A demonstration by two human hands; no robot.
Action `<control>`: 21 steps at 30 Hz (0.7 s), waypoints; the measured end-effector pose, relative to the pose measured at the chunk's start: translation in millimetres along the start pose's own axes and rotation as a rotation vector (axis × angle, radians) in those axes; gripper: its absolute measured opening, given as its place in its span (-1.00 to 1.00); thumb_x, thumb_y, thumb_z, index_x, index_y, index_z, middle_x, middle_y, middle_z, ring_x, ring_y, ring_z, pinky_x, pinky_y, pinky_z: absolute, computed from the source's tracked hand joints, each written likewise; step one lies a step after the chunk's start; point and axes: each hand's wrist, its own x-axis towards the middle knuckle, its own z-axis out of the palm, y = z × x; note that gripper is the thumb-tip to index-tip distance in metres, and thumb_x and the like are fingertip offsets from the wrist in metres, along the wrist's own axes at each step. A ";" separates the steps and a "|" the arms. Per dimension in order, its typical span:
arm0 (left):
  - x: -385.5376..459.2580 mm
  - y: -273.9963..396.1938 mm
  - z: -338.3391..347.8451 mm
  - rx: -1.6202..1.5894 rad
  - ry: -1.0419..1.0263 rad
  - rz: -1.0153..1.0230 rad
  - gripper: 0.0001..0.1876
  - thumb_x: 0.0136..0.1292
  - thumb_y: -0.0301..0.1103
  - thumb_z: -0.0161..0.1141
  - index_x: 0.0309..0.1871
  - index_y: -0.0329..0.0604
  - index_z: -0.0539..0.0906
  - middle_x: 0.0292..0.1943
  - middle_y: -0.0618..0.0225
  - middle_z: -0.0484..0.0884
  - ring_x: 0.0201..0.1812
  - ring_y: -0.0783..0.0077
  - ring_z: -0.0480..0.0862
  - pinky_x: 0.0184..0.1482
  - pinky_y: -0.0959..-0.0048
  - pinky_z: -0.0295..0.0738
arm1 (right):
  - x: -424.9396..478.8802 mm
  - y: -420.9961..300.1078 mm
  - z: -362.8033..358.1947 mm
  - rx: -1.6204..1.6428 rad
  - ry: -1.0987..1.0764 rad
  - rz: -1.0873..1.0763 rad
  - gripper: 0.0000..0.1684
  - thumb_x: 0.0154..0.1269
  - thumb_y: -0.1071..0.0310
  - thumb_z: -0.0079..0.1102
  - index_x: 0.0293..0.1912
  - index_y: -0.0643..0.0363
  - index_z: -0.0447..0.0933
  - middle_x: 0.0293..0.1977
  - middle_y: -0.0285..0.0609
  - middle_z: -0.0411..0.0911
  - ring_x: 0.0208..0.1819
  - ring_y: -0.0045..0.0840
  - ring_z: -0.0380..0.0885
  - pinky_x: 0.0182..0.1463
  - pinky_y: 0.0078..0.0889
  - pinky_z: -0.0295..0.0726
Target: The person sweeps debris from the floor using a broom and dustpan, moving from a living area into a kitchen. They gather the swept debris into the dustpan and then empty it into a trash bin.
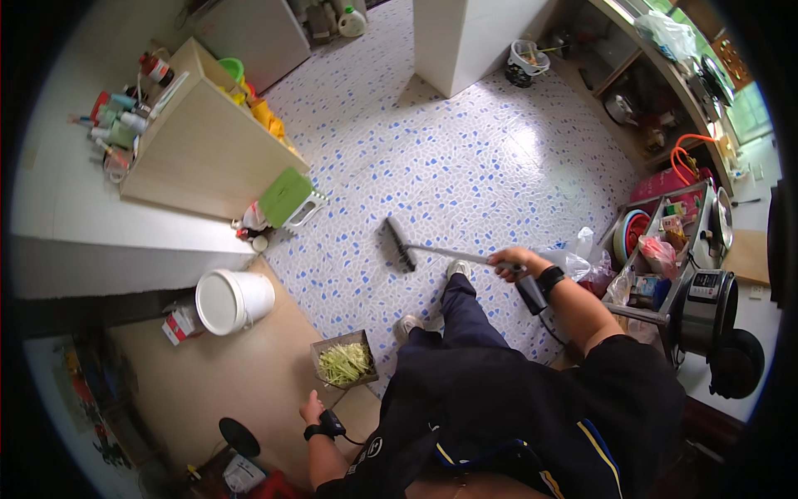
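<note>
In the middle of the view my right hand (516,262) grips the grey handle of a broom (449,253). The broom's dark bristled head (399,244) rests on the speckled floor, ahead and left of my shoes. My left hand (313,409) is low at my left side, its fingers curled and mostly hidden from above. Whether it holds anything, I cannot tell. Just beyond it stands an open, squarish container (369,340) with pale green vegetable scraps (344,363) inside. Both wrists wear black straps with small dark boxes and cables.
A lidded white bucket (234,302) stands at the left, with a green folding stool (285,196) against the wooden cabinet (187,146). On the right are a loaded metal rack (636,312) and plastic bags (570,261). A lined waste bin (527,62) sits beside the white pillar (439,47).
</note>
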 end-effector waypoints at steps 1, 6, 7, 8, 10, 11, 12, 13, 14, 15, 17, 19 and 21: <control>-1.8 7.7 7.4 0.001 0.030 -0.009 -0.66 0.07 -0.25 0.20 -0.66 -0.20 0.34 -0.76 0.37 0.34 -0.77 0.48 0.32 -0.72 0.48 0.23 | -15.0 -15.3 -6.9 -0.017 0.093 -0.023 -0.86 0.20 0.25 -0.01 -0.38 0.06 0.29 -0.61 -0.30 0.26 -0.73 -0.69 0.18 -0.72 -0.63 0.20; -18.6 57.0 48.5 0.036 -0.070 0.002 -0.64 0.10 -0.20 0.14 -0.68 -0.22 0.36 -0.77 0.37 0.34 -0.76 0.47 0.33 -0.68 0.50 0.24 | -61.3 -95.3 -85.9 0.002 0.326 -0.254 -0.83 0.12 0.33 0.06 -0.42 0.18 0.31 -0.62 -0.24 0.30 -0.75 -0.69 0.21 -0.74 -0.65 0.23; -31.8 72.1 61.0 0.025 -0.089 0.009 -0.64 0.10 -0.20 0.14 -0.69 -0.20 0.35 -0.77 0.37 0.35 -0.76 0.48 0.33 -0.68 0.50 0.24 | -62.5 -109.1 -102.5 -0.006 0.303 -0.268 -0.84 0.12 0.34 0.06 -0.43 0.20 0.32 -0.62 -0.23 0.31 -0.75 -0.69 0.22 -0.75 -0.65 0.23; -43.5 85.7 74.3 0.005 -0.106 0.023 -0.64 0.10 -0.20 0.13 -0.70 -0.17 0.35 -0.77 0.36 0.36 -0.76 0.47 0.35 -0.68 0.50 0.26 | -64.9 -120.2 -117.5 -0.039 0.338 -0.311 -0.81 0.10 0.32 0.07 -0.49 0.23 0.37 -0.64 -0.21 0.36 -0.73 -0.64 0.30 -0.71 -0.61 0.29; -47.2 102.8 88.4 0.005 -0.147 0.079 -0.65 0.10 -0.16 0.13 -0.64 -0.21 0.39 -0.73 0.35 0.39 -0.72 0.44 0.39 -0.64 0.47 0.31 | -69.9 -145.2 -126.9 -0.121 0.397 -0.355 -0.77 0.07 0.29 0.08 -0.55 0.26 0.43 -0.68 -0.20 0.42 -0.71 -0.58 0.39 -0.68 -0.57 0.36; -45.2 109.3 96.5 0.006 -0.169 0.104 -0.65 0.10 -0.14 0.12 -0.60 -0.23 0.41 -0.72 0.34 0.40 -0.70 0.43 0.41 -0.62 0.46 0.33 | -72.6 -157.5 -125.1 -0.165 0.435 -0.359 -0.76 0.07 0.29 0.08 -0.57 0.26 0.44 -0.68 -0.21 0.42 -0.71 -0.58 0.40 -0.67 -0.56 0.37; -41.2 115.1 103.1 0.015 -0.208 0.164 -0.63 0.09 -0.09 0.13 -0.57 -0.26 0.44 -0.71 0.34 0.41 -0.70 0.42 0.42 -0.59 0.46 0.38 | -78.9 -171.5 -118.3 -0.212 0.472 -0.366 -0.75 0.07 0.28 0.08 -0.58 0.25 0.45 -0.69 -0.22 0.43 -0.71 -0.57 0.41 -0.67 -0.55 0.37; -48.0 124.9 112.2 0.001 -0.199 0.179 -0.64 0.09 -0.11 0.13 -0.60 -0.24 0.43 -0.71 0.35 0.41 -0.70 0.44 0.42 -0.60 0.48 0.37 | -92.4 -181.3 -103.2 -0.335 0.505 -0.343 -0.74 0.06 0.25 0.09 -0.58 0.25 0.47 -0.71 -0.25 0.43 -0.70 -0.57 0.42 -0.69 -0.53 0.36; -61.2 144.3 129.3 -0.010 -0.198 0.200 -0.64 0.09 -0.13 0.13 -0.63 -0.22 0.43 -0.72 0.36 0.41 -0.71 0.46 0.41 -0.61 0.50 0.36 | -98.8 -186.5 -95.4 -0.367 0.495 -0.293 -0.78 0.06 0.28 0.08 -0.52 0.25 0.45 -0.68 -0.24 0.41 -0.72 -0.61 0.37 -0.72 -0.58 0.29; -65.8 163.8 139.6 -0.023 -0.196 0.224 -0.64 0.09 -0.15 0.13 -0.67 -0.21 0.42 -0.72 0.37 0.41 -0.72 0.48 0.41 -0.62 0.52 0.34 | -98.7 -190.9 -84.1 -0.398 0.482 -0.247 -0.82 0.07 0.31 0.07 -0.47 0.25 0.43 -0.66 -0.23 0.40 -0.74 -0.64 0.32 -0.75 -0.63 0.23; -68.8 179.2 157.4 -0.030 -0.235 0.291 -0.63 0.08 -0.11 0.15 -0.66 -0.21 0.43 -0.71 0.37 0.42 -0.71 0.50 0.42 -0.60 0.54 0.35 | -100.7 -185.2 -77.0 -0.333 0.355 -0.323 -0.82 0.07 0.35 0.07 -0.32 0.24 0.47 -0.66 -0.23 0.39 -0.73 -0.64 0.32 -0.75 -0.63 0.24; -88.9 202.0 185.0 -0.023 -0.252 0.358 -0.61 0.08 -0.08 0.16 -0.65 -0.21 0.43 -0.71 0.38 0.42 -0.71 0.50 0.42 -0.60 0.55 0.36 | -105.0 -182.0 -84.6 -0.243 0.283 -0.342 -0.89 0.08 0.34 0.07 -0.39 0.16 0.45 -0.66 -0.27 0.36 -0.74 -0.64 0.29 -0.73 -0.61 0.25; -108.8 227.2 205.7 -0.005 -0.289 0.368 -0.62 0.09 -0.08 0.16 -0.64 -0.19 0.45 -0.70 0.39 0.43 -0.69 0.52 0.43 -0.61 0.55 0.36 | -100.9 -186.7 -103.2 -0.145 0.236 -0.293 -0.88 0.09 0.32 0.07 -0.42 0.15 0.43 -0.66 -0.28 0.36 -0.74 -0.65 0.29 -0.73 -0.63 0.26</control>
